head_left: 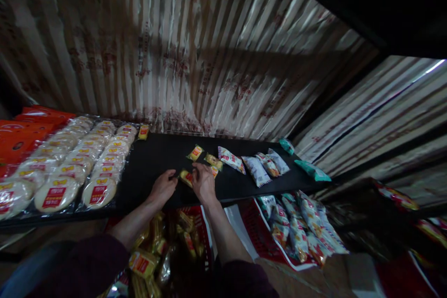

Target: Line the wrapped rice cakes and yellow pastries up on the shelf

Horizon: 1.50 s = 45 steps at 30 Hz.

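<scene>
My right hand (203,182) is over the black shelf (150,158), its fingers bent around the right end of a small yellow snack packet (186,178) with a red label. To the left of that packet is my left hand (163,189), holding nothing, thumb and fingers a little apart. Just beyond my right hand lie a second yellow packet (195,152) and another one (212,160), partly covered by the fingers. One more yellow packet (143,132) rests by the back edge, beside the rows of round crackers.
Rows of wrapped round crackers (99,191) and orange packs (24,135) fill the shelf's left side. White snack bags (256,170) and green bags (312,171) lie on the right. Below stand a box of yellow packets (206,223) and a red box of bags (258,228). Striped sheeting (174,56) hangs behind.
</scene>
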Available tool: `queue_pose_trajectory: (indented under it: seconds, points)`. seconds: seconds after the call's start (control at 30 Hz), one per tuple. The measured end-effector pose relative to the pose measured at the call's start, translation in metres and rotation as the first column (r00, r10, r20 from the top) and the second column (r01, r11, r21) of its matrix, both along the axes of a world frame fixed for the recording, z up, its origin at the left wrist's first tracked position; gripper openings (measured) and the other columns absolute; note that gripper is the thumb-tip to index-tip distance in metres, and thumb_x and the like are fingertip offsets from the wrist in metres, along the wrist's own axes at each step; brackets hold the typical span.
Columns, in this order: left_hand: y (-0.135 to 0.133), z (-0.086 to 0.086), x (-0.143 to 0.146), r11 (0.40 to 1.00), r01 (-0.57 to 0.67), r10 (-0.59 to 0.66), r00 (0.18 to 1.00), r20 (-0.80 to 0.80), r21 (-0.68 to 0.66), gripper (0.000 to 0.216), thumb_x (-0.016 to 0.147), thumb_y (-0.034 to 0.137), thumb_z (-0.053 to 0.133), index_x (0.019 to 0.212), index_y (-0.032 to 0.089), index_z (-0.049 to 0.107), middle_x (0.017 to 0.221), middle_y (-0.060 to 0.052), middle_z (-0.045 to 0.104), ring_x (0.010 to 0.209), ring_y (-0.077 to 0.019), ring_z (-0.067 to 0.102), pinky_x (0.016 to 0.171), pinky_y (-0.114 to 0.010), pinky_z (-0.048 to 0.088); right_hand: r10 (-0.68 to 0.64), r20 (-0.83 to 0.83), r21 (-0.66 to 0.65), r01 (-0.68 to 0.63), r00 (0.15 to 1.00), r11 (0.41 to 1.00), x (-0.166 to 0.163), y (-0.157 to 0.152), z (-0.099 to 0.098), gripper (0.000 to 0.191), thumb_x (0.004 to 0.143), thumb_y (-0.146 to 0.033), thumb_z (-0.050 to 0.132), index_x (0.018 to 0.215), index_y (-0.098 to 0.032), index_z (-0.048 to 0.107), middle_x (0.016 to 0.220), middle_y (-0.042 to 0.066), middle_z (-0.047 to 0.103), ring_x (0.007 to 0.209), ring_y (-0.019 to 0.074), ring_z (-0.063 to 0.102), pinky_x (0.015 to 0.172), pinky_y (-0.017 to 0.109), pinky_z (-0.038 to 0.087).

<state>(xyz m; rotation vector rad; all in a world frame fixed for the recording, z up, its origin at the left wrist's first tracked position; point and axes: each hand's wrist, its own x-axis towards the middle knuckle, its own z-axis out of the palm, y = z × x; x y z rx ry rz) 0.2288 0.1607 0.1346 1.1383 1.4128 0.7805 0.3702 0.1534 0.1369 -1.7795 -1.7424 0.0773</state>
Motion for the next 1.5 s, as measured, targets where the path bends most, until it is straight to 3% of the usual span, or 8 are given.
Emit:
queue_pose_trajectory:
  seconds: [0.27, 0.57, 0.73, 0.83, 0.97, 1.07, 1.3, 1.5]
  points:
    - [-0.019, -0.005, 0.013, 0.999, 0.034, -0.034, 0.999, 0.012, 0.010, 0.042, 0.077, 0.008, 0.049, 0.118, 0.011, 0.054, 0.102, -0.011, 0.068, 0.081, -0.0143, 0.066, 0.071, -0.022, 0.053, 0.046, 0.064, -0.074, -0.041, 0.997, 0.996, -0.004, -0.034, -0.017, 0.029, 0.085, -0.013, 0.043, 0.104, -0.015, 0.065, 0.098, 0.010, 0.070, 0.093, 0.0216, 0.061, 0.092, 0.034, 0.041]
    - [-0.037, -0.034, -0.017, 0.966, 0.047, -0.042, 0.999, -0.027, 0.252, 0.052, 0.074, 0.017, 0.053, 0.126, 0.016, 0.047, 0.105, -0.009, 0.062, 0.077, -0.0132, 0.066, 0.072, -0.029, 0.054, 0.129, -0.187, 0.098, -0.112, 0.974, 0.989, -0.018, -0.053, -0.035, 0.030, 0.084, -0.012, 0.044, 0.103, -0.018, 0.066, 0.099, 0.008, 0.070, 0.097, 0.0213, 0.056, 0.091, 0.038, 0.043]
    - [-0.041, -0.039, -0.024, 0.885, 0.142, -0.027, 0.966, -0.256, 0.443, 0.046, 0.074, 0.020, 0.052, 0.119, 0.014, 0.054, 0.088, -0.003, 0.057, 0.067, -0.0119, 0.062, 0.073, -0.030, 0.054, 0.208, -0.268, 0.122, -0.181, 0.941, 0.976, -0.015, -0.050, -0.045, 0.031, 0.086, -0.012, 0.045, 0.105, -0.023, 0.066, 0.103, 0.006, 0.070, 0.110, 0.0217, 0.052, 0.099, 0.044, 0.039]
    - [-0.042, -0.035, -0.027, 0.834, 0.228, 0.002, 0.909, -0.417, 0.502, 0.039, 0.074, 0.019, 0.053, 0.112, 0.015, 0.058, 0.098, -0.007, 0.054, 0.064, -0.0110, 0.059, 0.072, -0.031, 0.054, 0.242, -0.286, 0.105, -0.221, 0.927, 0.970, -0.013, -0.046, -0.049, 0.032, 0.087, -0.013, 0.045, 0.107, -0.025, 0.066, 0.108, 0.003, 0.069, 0.118, 0.0217, 0.048, 0.101, 0.046, 0.038]
    - [-0.042, -0.030, -0.033, 0.755, 0.336, 0.066, 0.815, -0.576, 0.563, 0.032, 0.076, 0.019, 0.054, 0.108, 0.019, 0.060, 0.124, -0.012, 0.047, 0.091, -0.0189, 0.060, 0.081, -0.036, 0.051, 0.324, -0.310, 0.114, -0.304, 0.894, 0.946, -0.012, -0.041, -0.052, 0.033, 0.089, -0.014, 0.042, 0.111, -0.025, 0.064, 0.110, 0.003, 0.068, 0.119, 0.0188, 0.048, 0.100, 0.042, 0.042]
    - [-0.041, -0.030, -0.037, 0.677, 0.434, 0.079, 0.760, -0.645, 0.594, 0.033, 0.078, 0.019, 0.053, 0.110, 0.019, 0.059, 0.116, -0.010, 0.056, 0.102, -0.0242, 0.053, 0.089, -0.040, 0.047, 0.357, -0.329, 0.126, -0.334, 0.874, 0.934, -0.013, -0.038, -0.051, 0.032, 0.090, -0.016, 0.041, 0.112, -0.025, 0.063, 0.110, 0.004, 0.067, 0.118, 0.0169, 0.049, 0.100, 0.039, 0.043]
    - [-0.038, -0.037, -0.036, 0.628, 0.452, 0.123, 0.746, -0.655, 0.634, 0.036, 0.082, 0.028, 0.050, 0.115, 0.014, 0.057, 0.103, -0.012, 0.062, 0.097, -0.0272, 0.051, 0.086, -0.042, 0.047, 0.147, -0.288, 0.093, -0.125, 0.946, 0.988, -0.016, -0.039, -0.045, 0.035, 0.087, -0.023, 0.049, 0.120, -0.017, 0.057, 0.127, 0.013, 0.056, 0.120, 0.0218, 0.049, 0.103, 0.041, 0.040]
    - [-0.033, -0.041, -0.035, 0.733, 0.272, 0.121, 0.850, -0.513, 0.624, 0.037, 0.082, 0.031, 0.047, 0.113, 0.014, 0.056, 0.103, -0.011, 0.056, 0.096, -0.0238, 0.057, 0.087, -0.040, 0.049, 0.010, -0.387, 0.097, 0.030, 0.922, 0.995, -0.015, -0.046, -0.042, 0.034, 0.085, -0.026, 0.049, 0.117, -0.015, 0.057, 0.121, 0.015, 0.057, 0.111, 0.0232, 0.055, 0.094, 0.040, 0.047]
